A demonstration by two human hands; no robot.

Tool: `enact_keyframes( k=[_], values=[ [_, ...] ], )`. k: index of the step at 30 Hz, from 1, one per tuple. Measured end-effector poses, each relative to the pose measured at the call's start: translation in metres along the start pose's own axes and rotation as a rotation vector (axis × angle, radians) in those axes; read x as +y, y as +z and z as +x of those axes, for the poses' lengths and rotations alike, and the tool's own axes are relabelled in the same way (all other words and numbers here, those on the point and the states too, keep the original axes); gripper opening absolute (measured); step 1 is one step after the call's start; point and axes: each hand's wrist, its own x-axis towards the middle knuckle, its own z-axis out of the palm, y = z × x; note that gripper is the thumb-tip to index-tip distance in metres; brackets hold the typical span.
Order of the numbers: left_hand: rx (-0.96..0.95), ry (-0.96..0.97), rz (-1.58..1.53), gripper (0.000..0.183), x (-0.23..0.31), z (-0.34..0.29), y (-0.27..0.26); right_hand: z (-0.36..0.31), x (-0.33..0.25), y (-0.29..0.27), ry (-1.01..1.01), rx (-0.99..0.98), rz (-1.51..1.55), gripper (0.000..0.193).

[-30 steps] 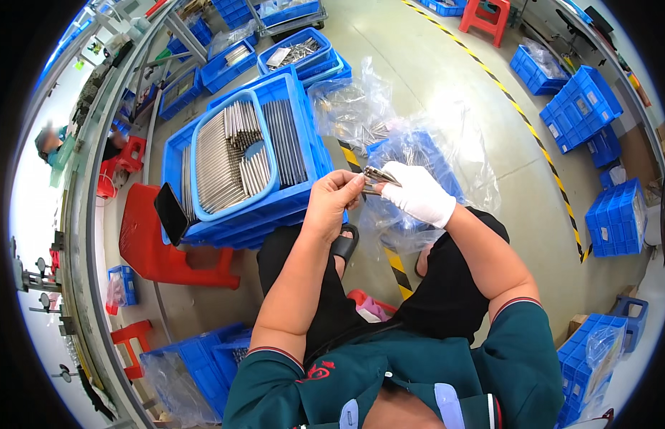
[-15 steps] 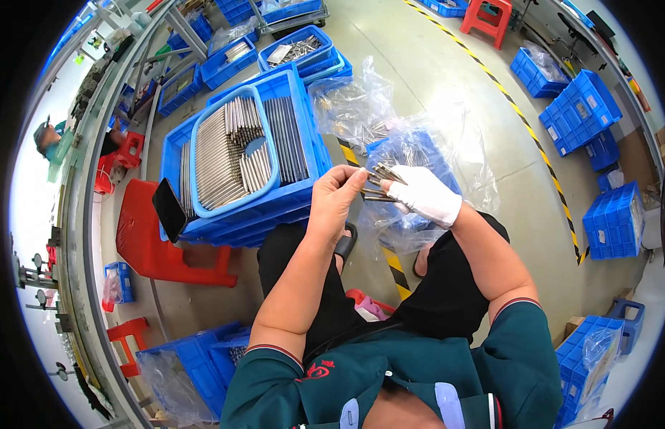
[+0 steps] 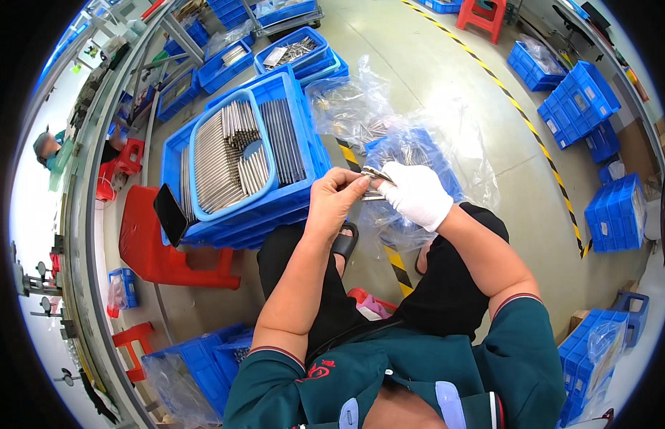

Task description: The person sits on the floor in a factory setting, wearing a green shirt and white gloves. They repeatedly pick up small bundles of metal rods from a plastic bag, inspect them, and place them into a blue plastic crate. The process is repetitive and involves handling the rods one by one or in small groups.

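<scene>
My right hand (image 3: 417, 196), in a white glove, is closed around a small bunch of slim metal rods (image 3: 376, 174). Bare and pinching, my left hand (image 3: 335, 198) has its thumb and fingertips on the rods' left ends; the fingers hide part of them. Beneath both hands, a blue crate (image 3: 445, 168) lined with clear plastic holds more metal pieces. To the left, a light-blue-rimmed tray (image 3: 195, 175) carries neat rows of silver rods (image 3: 216, 161), with a gap in its middle. It rests on a big blue crate (image 3: 288, 80), beside a row of darker rods (image 3: 282, 136).
A black flat panel (image 3: 170, 214) leans at the crate's near left corner, above a red stool (image 3: 150, 247). Loose clear plastic (image 3: 354, 96) lies beyond my hands. Blue crates (image 3: 579, 104) stack at the right, past yellow-black floor tape (image 3: 529, 121). Another person (image 3: 50, 146) is at far left.
My hands have drawn closer together, the gloved one shifting slightly left. The rods, fanned out before, now lie more tightly bunched between my fingers.
</scene>
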Motion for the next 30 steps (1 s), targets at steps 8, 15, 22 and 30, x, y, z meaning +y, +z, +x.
enact_keyframes(
  k=[8,15,22,30],
  values=[
    [0.103,0.085,0.152,0.015,0.006,-0.004,0.001,0.003,0.012,-0.003,0.005,-0.037,0.273,0.035],
    [0.044,-0.006,-0.057,0.021,0.002,0.000,-0.001,0.002,0.007,-0.013,0.191,-0.280,0.470,0.037],
    [-0.049,-0.069,-0.047,0.017,0.007,-0.002,-0.004,0.001,0.008,-0.006,0.009,-0.179,0.295,0.036],
    [-0.064,-0.083,0.026,0.018,0.004,0.000,-0.013,-0.002,0.001,-0.005,-0.014,-0.150,0.191,0.035]
  ],
)
